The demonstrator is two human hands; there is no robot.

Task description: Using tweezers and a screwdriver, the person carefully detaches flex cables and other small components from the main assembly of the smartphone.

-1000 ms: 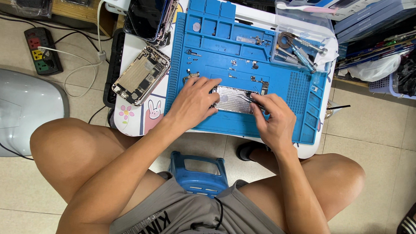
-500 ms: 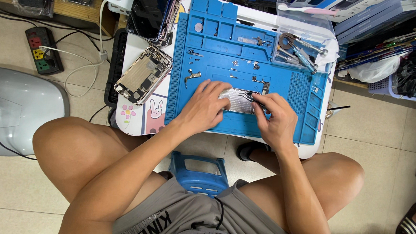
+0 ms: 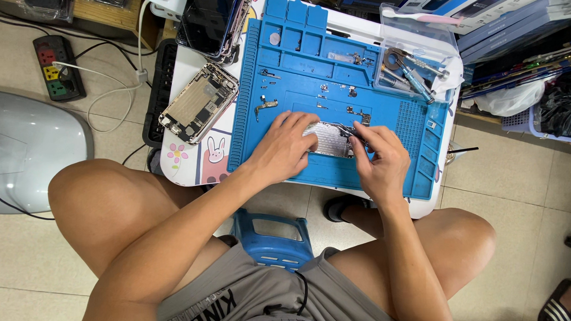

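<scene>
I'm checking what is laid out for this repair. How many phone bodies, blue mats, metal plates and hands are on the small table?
Opened phone bodies: 1
Blue mats: 1
Metal plates: 1, under both hands
Hands: 2, left hand and right hand
Total: 5

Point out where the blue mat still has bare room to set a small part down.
Bare mat runs along the near edge below the left hand, and at the ridged patch right of the right hand. Crowded: the middle with loose screws above the metal plate, and the tool tray.
</scene>
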